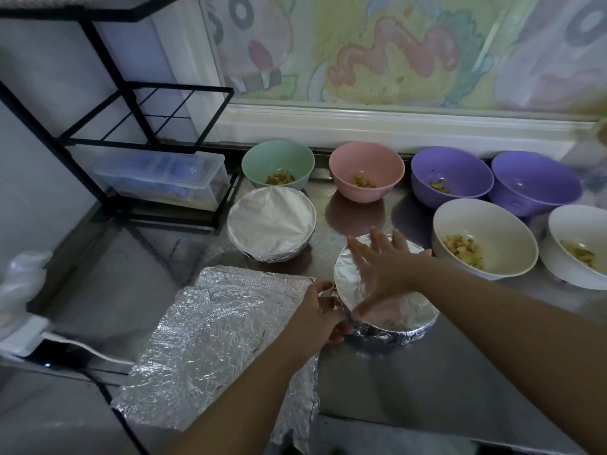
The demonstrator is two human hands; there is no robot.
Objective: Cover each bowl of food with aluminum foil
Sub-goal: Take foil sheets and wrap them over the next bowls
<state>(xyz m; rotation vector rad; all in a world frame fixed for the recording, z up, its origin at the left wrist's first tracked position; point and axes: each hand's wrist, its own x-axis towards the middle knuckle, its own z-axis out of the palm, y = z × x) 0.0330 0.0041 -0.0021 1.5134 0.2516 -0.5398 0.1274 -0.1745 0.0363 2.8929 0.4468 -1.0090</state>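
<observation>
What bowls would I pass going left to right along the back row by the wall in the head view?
Green bowl → pink bowl → left purple bowl → right purple bowl. All four are without foil.

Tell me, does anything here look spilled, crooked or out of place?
Nothing is spilled. Only the loose foil sheets look untidy: crinkled, drooping over the counter at its near edge, beside the left hand gripping the foil-covered bowl.
</observation>
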